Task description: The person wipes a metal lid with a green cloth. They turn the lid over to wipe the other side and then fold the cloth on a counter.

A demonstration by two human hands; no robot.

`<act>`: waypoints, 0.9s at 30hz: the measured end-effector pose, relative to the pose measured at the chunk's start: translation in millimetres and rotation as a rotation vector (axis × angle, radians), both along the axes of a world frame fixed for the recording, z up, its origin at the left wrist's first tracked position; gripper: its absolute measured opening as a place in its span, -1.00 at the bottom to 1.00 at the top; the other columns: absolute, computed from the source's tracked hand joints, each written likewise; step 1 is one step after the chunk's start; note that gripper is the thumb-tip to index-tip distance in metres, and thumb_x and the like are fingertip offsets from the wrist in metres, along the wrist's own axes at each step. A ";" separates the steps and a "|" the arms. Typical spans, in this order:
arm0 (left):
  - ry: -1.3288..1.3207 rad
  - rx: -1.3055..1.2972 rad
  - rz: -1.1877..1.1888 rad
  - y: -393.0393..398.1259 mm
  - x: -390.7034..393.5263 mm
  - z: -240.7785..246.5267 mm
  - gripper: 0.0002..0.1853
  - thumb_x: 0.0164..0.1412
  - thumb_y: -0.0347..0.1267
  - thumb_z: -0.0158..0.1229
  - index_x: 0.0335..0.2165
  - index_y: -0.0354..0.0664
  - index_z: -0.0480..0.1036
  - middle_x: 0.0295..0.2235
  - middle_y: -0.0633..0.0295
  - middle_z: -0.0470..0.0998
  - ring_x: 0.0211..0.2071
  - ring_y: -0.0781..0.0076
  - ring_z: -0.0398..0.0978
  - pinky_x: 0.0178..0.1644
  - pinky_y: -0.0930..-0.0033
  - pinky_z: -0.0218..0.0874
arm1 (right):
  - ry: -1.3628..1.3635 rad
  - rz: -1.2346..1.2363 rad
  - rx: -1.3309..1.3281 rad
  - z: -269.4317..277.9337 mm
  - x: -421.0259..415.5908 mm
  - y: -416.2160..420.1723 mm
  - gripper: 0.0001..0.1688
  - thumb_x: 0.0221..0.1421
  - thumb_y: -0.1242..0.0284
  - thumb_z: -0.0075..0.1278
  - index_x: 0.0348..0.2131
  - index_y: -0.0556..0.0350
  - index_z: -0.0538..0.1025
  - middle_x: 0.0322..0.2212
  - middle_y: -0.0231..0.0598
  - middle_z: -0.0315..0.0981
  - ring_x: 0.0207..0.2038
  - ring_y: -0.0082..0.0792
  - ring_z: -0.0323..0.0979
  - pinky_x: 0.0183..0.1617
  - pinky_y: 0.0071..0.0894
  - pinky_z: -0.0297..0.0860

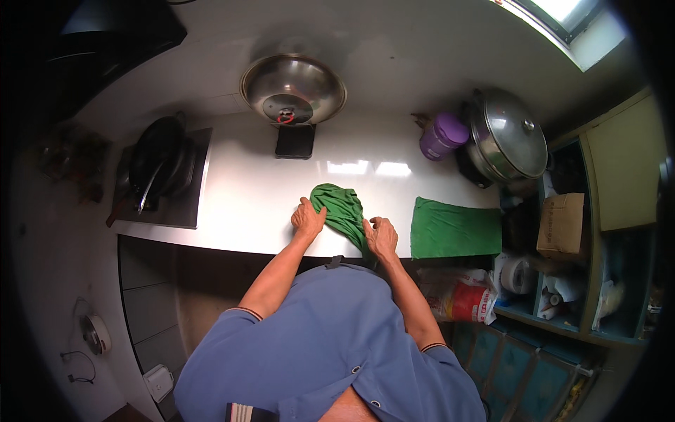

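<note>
A crumpled green cloth (340, 208) lies on the white countertop (253, 205) before me, its lower right end trailing over the front edge. At the cloth's left side is my left hand (308, 217), thumb against the fabric and fingers partly spread. My right hand (381, 235) touches the cloth's right side with bent fingers; whether it grips the fabric cannot be told. Further right, a second green cloth (456, 229) lies spread nearly flat along the counter's front edge.
A cooktop (184, 211) with a black wok (157, 155) stands left. A steel lid (292, 87) leans on the wall behind a black box (295, 141). A purple container (444, 137) and a lidded steel pot (509, 134) stand back right, near shelves holding a cardboard box (560, 222).
</note>
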State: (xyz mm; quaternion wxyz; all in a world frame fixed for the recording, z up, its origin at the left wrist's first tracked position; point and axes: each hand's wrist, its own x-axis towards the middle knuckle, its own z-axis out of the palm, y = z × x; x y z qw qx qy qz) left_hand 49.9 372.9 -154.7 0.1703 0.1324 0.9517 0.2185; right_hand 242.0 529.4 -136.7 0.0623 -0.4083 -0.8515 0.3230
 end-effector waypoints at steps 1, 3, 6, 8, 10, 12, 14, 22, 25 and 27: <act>-0.052 -0.027 0.009 -6.2 0.4 -2.1 -0.35 0.14 -0.01 0.43 -0.06 -0.36 0.49 -0.20 -0.20 0.67 -0.10 -0.21 0.65 0.04 -0.14 0.45 | -0.033 0.008 -0.028 -3.9 -14.8 2.6 -0.43 0.19 0.04 0.20 -0.18 0.24 0.70 -0.19 0.20 0.63 -0.13 0.22 0.61 -0.02 0.16 0.51; -0.059 -0.039 0.010 -9.4 1.0 -8.2 -0.41 0.13 0.03 0.40 -0.23 -0.38 0.59 -0.24 -0.24 0.70 -0.12 -0.25 0.68 0.01 -0.17 0.47 | -0.068 0.090 0.003 -10.1 -38.2 11.1 -0.43 0.15 0.04 0.18 -0.22 0.25 0.71 -0.22 0.19 0.66 -0.15 0.23 0.64 -0.02 0.16 0.53; -0.095 -0.011 0.035 -12.5 -2.3 -8.3 -0.51 0.09 -0.07 0.40 -0.22 -0.30 0.60 -0.24 -0.17 0.71 -0.13 -0.19 0.69 0.02 -0.11 0.47 | 0.003 0.154 -0.066 -25.6 -52.3 19.7 -0.44 0.10 0.05 0.17 -0.30 0.26 0.72 -0.34 0.13 0.69 -0.25 0.18 0.66 -0.08 0.09 0.54; -0.139 0.061 0.031 -18.6 -3.6 -12.9 -0.55 0.05 -0.13 0.41 -0.20 -0.25 0.61 -0.23 -0.12 0.72 -0.14 -0.15 0.69 0.02 -0.06 0.48 | 0.146 0.148 -0.080 -33.1 -52.7 27.5 -0.52 0.11 0.15 0.14 -0.40 0.30 0.70 -0.48 0.03 0.69 -0.38 0.00 0.66 -0.18 -0.07 0.54; -0.141 0.167 0.077 -30.6 -1.9 -22.5 -0.59 0.01 -0.20 0.41 -0.20 -0.23 0.60 -0.24 -0.07 0.72 -0.15 -0.08 0.69 0.02 0.00 0.49 | 0.347 0.070 -0.177 -23.9 -49.3 31.3 -0.57 0.17 0.22 0.10 -0.41 0.30 0.67 -0.52 -0.07 0.65 -0.43 -0.18 0.61 -0.25 -0.19 0.50; -0.173 0.230 0.144 -31.0 3.8 -24.7 -0.58 0.00 -0.27 0.43 -0.15 -0.24 0.61 -0.24 -0.01 0.73 -0.14 0.04 0.69 0.03 0.07 0.49 | 0.474 -0.061 -0.343 -12.1 -41.6 45.0 -0.65 0.29 0.35 0.00 -0.43 0.28 0.59 -0.59 -0.36 0.48 -0.48 -0.50 0.42 -0.37 -0.39 0.38; -0.234 0.288 0.253 -56.6 -2.1 -53.9 -0.54 0.02 -0.27 0.42 -0.10 -0.25 0.61 -0.29 0.05 0.73 -0.23 0.15 0.70 -0.07 0.13 0.51 | 0.598 -0.036 -0.515 19.3 -48.3 53.9 -0.68 0.39 0.35 -0.07 -0.39 0.20 0.50 -0.58 -0.48 0.32 -0.49 -0.59 0.26 -0.40 -0.41 0.26; -0.471 0.688 0.038 -29.9 5.2 30.4 -0.77 0.31 -0.31 0.14 -0.31 -0.26 0.62 -0.42 0.37 0.58 -0.40 0.63 0.46 -0.26 0.47 0.33 | 0.947 0.150 -0.666 151.8 -46.0 86.0 -0.77 0.53 0.29 0.04 -0.15 0.08 0.54 -0.42 -0.55 0.45 -0.41 -0.73 0.35 -0.32 -0.65 0.34; -0.596 1.017 -0.114 -11.8 1.7 80.0 -0.80 0.40 -0.30 0.07 -0.24 -0.16 0.54 -0.39 0.47 0.53 -0.35 0.69 0.42 -0.17 0.51 0.26 | 1.084 0.199 -0.682 219.6 -37.1 95.3 -0.81 0.50 0.34 0.09 -0.09 0.10 0.56 -0.34 -0.56 0.49 -0.31 -0.74 0.40 -0.20 -0.68 0.35; -0.744 1.210 -0.215 0.9 5.4 122.4 -0.74 0.48 -0.20 0.06 -0.09 -0.14 0.49 -0.34 0.44 0.55 -0.31 0.70 0.46 -0.13 0.52 0.32 | 1.185 0.228 -0.858 273.0 -28.4 98.3 -0.82 0.49 0.39 0.09 -0.07 0.13 0.56 -0.32 -0.54 0.52 -0.28 -0.72 0.45 -0.16 -0.66 0.41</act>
